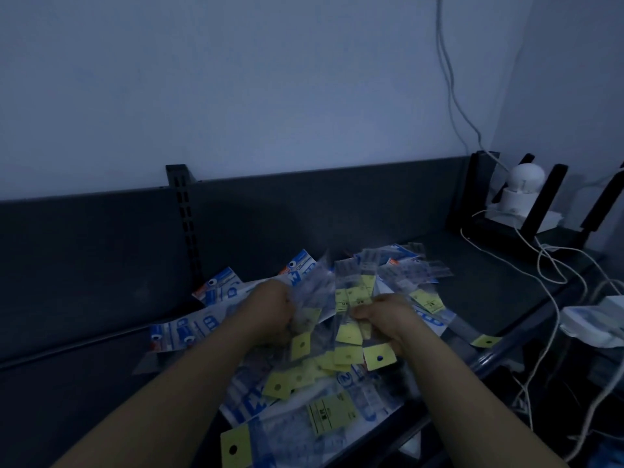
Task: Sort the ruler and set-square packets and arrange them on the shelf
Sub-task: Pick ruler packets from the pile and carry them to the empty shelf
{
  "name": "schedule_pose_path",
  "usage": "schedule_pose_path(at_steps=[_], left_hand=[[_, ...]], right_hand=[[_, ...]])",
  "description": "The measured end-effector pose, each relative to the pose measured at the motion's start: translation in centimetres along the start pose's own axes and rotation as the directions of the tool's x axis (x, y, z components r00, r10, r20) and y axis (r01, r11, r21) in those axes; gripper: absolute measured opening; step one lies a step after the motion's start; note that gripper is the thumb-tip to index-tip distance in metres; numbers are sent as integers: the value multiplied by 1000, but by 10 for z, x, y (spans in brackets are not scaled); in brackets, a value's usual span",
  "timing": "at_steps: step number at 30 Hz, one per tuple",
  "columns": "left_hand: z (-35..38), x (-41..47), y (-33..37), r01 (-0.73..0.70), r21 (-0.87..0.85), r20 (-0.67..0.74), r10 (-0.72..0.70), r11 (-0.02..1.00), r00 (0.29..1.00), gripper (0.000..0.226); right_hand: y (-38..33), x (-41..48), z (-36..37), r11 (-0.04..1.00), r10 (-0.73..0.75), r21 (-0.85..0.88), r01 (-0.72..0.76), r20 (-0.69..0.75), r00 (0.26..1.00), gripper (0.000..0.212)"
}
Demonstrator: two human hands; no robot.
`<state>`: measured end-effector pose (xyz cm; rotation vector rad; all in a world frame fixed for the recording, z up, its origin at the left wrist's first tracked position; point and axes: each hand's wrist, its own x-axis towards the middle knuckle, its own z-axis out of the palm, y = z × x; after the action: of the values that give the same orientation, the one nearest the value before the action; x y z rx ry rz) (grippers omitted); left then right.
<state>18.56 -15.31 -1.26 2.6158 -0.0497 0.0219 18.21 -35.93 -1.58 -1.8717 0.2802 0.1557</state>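
A loose heap of clear packets lies on the dark shelf (pixel 489 298). Some carry yellow header cards (pixel 379 357), others blue-and-white printed cards (pixel 216 288). My left hand (pixel 270 307) is closed around a bunch of clear packets (pixel 312 292) at the heap's middle. My right hand (pixel 388 315) grips other clear packets with yellow labels (pixel 351 298) just to the right. Both bunches stand tilted up from the pile. The light is dim and the print is blurred.
The shelf's dark back panel (pixel 304 214) and a slotted upright (pixel 184 214) stand behind the heap. A white round device (pixel 521 190) with white cables (pixel 547 265) sits at the back right. A white object (pixel 594 324) lies at the right edge.
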Motion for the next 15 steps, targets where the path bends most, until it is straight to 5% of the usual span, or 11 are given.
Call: schedule_pose_path(at_steps=[6,12,15], left_hand=[[-2,-11,20,62,-512,-37,-94,857,995,28],[14,-13,23,72,-248,-128,-107,966,986,24],[22,-16,33,74,-282,-125,-113,957,986,24]], right_hand=[[3,-9,-13,991,-60,113,70,-91,994,6],[7,-12,-35,981,-112,124,149,-265,958,12],[9,-16,-44,976,-104,154,154,-294,950,8]])
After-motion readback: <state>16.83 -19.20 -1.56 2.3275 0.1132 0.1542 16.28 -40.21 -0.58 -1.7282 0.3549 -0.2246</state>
